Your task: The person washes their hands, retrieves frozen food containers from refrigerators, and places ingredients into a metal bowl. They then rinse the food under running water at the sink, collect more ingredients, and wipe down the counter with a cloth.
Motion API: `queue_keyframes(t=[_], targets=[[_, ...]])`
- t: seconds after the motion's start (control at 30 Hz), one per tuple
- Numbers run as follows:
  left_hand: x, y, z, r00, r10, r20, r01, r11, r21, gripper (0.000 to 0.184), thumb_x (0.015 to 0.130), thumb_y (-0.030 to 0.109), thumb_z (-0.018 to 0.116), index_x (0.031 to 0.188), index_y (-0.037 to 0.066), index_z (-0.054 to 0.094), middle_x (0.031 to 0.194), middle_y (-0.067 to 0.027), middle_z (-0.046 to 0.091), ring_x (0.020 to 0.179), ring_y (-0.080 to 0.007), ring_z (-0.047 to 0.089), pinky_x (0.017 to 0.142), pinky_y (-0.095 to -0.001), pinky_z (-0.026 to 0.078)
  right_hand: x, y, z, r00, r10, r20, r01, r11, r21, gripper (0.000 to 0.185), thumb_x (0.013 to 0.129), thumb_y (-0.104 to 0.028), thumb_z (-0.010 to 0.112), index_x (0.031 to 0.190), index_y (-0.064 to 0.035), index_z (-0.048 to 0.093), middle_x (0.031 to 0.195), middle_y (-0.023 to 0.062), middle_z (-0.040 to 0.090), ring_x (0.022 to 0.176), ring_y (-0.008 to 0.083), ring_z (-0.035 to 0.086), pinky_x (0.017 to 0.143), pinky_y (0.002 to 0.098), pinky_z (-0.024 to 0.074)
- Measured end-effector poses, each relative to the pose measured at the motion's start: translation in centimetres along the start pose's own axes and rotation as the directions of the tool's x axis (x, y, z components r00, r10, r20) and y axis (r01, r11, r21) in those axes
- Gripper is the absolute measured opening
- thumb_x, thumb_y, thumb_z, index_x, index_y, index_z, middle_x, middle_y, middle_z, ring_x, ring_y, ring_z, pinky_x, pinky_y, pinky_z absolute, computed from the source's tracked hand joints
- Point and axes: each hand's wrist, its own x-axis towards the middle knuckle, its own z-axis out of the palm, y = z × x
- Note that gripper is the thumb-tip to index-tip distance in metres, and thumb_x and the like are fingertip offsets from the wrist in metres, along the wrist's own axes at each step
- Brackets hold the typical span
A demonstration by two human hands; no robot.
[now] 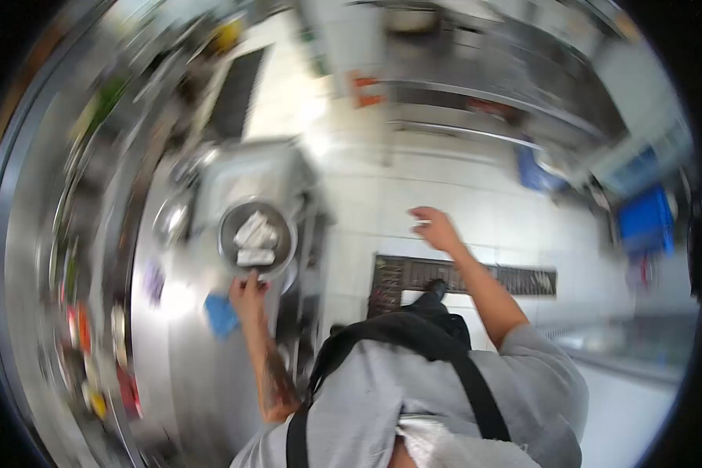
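Note:
A round metal bowl sits at the counter's edge, with several white pieces inside, one of them a squarish block; blur hides what they are. My left hand is at the bowl's near rim, its fingers closed on the edge. Out over the floor to the right, my right hand hangs in the air with fingers apart and nothing in it. Just left of my left hand, a blue cloth-like item lies on the steel counter.
Behind the bowl stands a grey tub. Shelves with blurred items line the left. A floor drain grate lies ahead of my feet. A steel table stands across the aisle, and a blue crate is at the far right.

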Motion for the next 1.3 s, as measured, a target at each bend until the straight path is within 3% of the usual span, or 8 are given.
queue_keyframes(t=[0.1, 0.27, 0.37, 0.57, 0.77, 0.9, 1.07, 1.3], targets=[[-1.6, -2.1, 14.9, 0.942, -0.150, 0.300, 0.160, 0.987, -0.010, 0.021, 0.091, 0.011, 0.068, 0.077, 0.007, 0.052, 0.073, -0.0045, 0.060, 0.064, -0.0135, 0.060, 0.059, -0.0283, 0.053, -2.2, 3.5, -7.7, 0.967, -0.129, -0.219, 0.105, 0.987, -0.120, 0.037, 0.076, -0.003, 0.067, 0.114, -0.0075, 0.067, 0.113, 0.0174, 0.064, 0.097, 0.0330, 0.064, 0.087, 0.0392, 0.0527], [-4.8, -5.6, 34.2, 0.695, -0.352, 0.627, 0.294, 0.935, 0.199, 0.023, 0.091, 0.012, 0.069, 0.075, 0.010, 0.053, 0.071, -0.0031, 0.060, 0.061, -0.0127, 0.059, 0.058, -0.0282, 0.053, -9.3, 9.1, -21.7, 0.912, 0.288, -0.292, -0.281, 0.957, 0.068, 0.042, 0.073, 0.003, 0.060, 0.112, -0.0074, 0.067, 0.114, 0.0187, 0.062, 0.104, 0.0340, 0.061, 0.093, 0.0395, 0.0500], [-6.9, -5.3, 43.5, 0.613, -0.400, 0.681, 0.262, 0.916, 0.303, 0.023, 0.091, 0.014, 0.070, 0.074, 0.010, 0.054, 0.070, -0.0027, 0.060, 0.060, -0.0126, 0.059, 0.058, -0.0274, 0.053, -11.4, 14.0, -27.6, 0.871, 0.108, -0.480, -0.210, 0.964, -0.165, 0.046, 0.069, 0.001, 0.061, 0.114, -0.0084, 0.067, 0.127, 0.0228, 0.056, 0.118, 0.0375, 0.054, 0.104, 0.0398, 0.0434], [-8.3, -9.8, 59.5, 0.443, -0.495, 0.747, 0.274, 0.869, 0.413, 0.022, 0.092, 0.015, 0.068, 0.075, 0.013, 0.054, 0.073, -0.0005, 0.062, 0.061, -0.0116, 0.060, 0.057, -0.0253, 0.051, -5.8, 20.4, -39.8, 0.849, 0.214, -0.484, -0.290, 0.953, -0.087, 0.036, 0.078, -0.009, 0.068, 0.114, -0.0080, 0.067, 0.116, 0.0184, 0.065, 0.107, 0.0329, 0.063, 0.095, 0.0393, 0.0495], [-5.3, -17.3, 75.1, 0.434, -0.501, 0.749, 0.213, 0.865, 0.455, 0.022, 0.091, 0.015, 0.068, 0.074, 0.009, 0.055, 0.069, -0.0047, 0.063, 0.056, -0.0136, 0.063, 0.051, -0.0259, 0.053, 3.1, 30.4, -50.2, 0.842, 0.264, -0.470, -0.304, 0.952, -0.010, 0.030, 0.085, -0.016, 0.070, 0.112, -0.0041, 0.068, 0.105, 0.0149, 0.071, 0.091, 0.0277, 0.070, 0.082, 0.0365, 0.0553], [-3.7, -19.7, 89.3, 0.360, -0.573, 0.736, 0.245, 0.819, 0.518, 0.020, 0.093, 0.014, 0.065, 0.077, 0.009, 0.056, 0.069, -0.0029, 0.062, 0.059, -0.0118, 0.061, 0.055, -0.0264, 0.053, 8.4, 33.4, -60.3, 0.733, 0.402, -0.549, -0.498, 0.866, -0.032, 0.028, 0.084, -0.019, 0.071, 0.108, -0.0052, 0.070, 0.095, 0.0130, 0.073, 0.083, 0.0268, 0.071, 0.074, 0.0359, 0.0559], [-3.6, -18.5, 107.4, 0.302, -0.434, 0.848, 0.188, 0.900, 0.394, 0.020, 0.095, 0.014, 0.064, 0.078, 0.007, 0.056, 0.072, -0.0036, 0.063, 0.058, -0.0120, 0.063, 0.053, -0.0252, 0.053, 13.0, 38.3, -71.5, 0.654, 0.402, -0.641, -0.569, 0.820, -0.066, 0.026, 0.084, -0.021, 0.070, 0.103, -0.0049, 0.071, 0.090, 0.0139, 0.072, 0.085, 0.0314, 0.070, 0.079, 0.0381, 0.0540], [-3.1, -17.9, 124.3, 0.278, -0.425, 0.862, 0.157, 0.905, 0.395, 0.020, 0.095, 0.016, 0.064, 0.078, 0.008, 0.057, 0.069, -0.0026, 0.062, 0.058, -0.0105, 0.061, 0.052, -0.0250, 0.051, 27.5, 47.6, -87.2, 0.682, 0.140, -0.718, -0.507, 0.797, -0.326, 0.037, 0.078, -0.023, 0.073, 0.109, -0.0046, 0.066, 0.092, 0.0187, 0.070, 0.088, 0.0363, 0.068, 0.077, 0.0438, 0.0532]])
